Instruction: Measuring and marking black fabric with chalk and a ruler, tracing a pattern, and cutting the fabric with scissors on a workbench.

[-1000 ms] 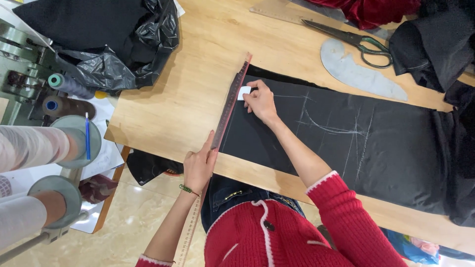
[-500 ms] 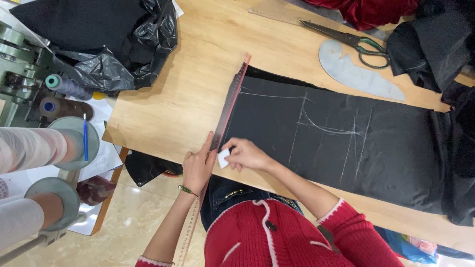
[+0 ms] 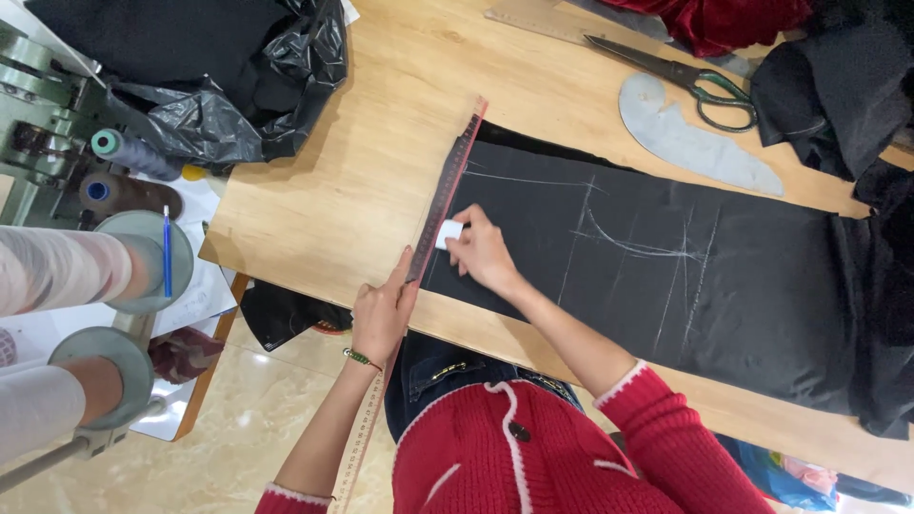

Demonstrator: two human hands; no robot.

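A: Head view, looking down on the wooden table (image 3: 362,171), with the black fabric (image 3: 762,286) spread flat across it, long axis running left to right in frame, near end squared against the ruler.

B: And it's already well marked?

A: I'd judge so: several chalk lines (image 3: 628,243) show, straight ones and a curve in the middle (faint, but readable). The edge line by the ruler looks the one in hand; no cut is visible, and the scissors (image 3: 685,76) lie apart at the far edge.

B: The ruler?

A: The long reddish ruler (image 3: 447,190) lies on the fabric's near end, pointing away from the person, tilted slightly right.

B: Hands?

A: The left hand (image 3: 381,314) presses it down, fingers spread flat. The right hand (image 3: 481,252) pinches a small white chalk (image 3: 448,234), touching the ruler's edge.
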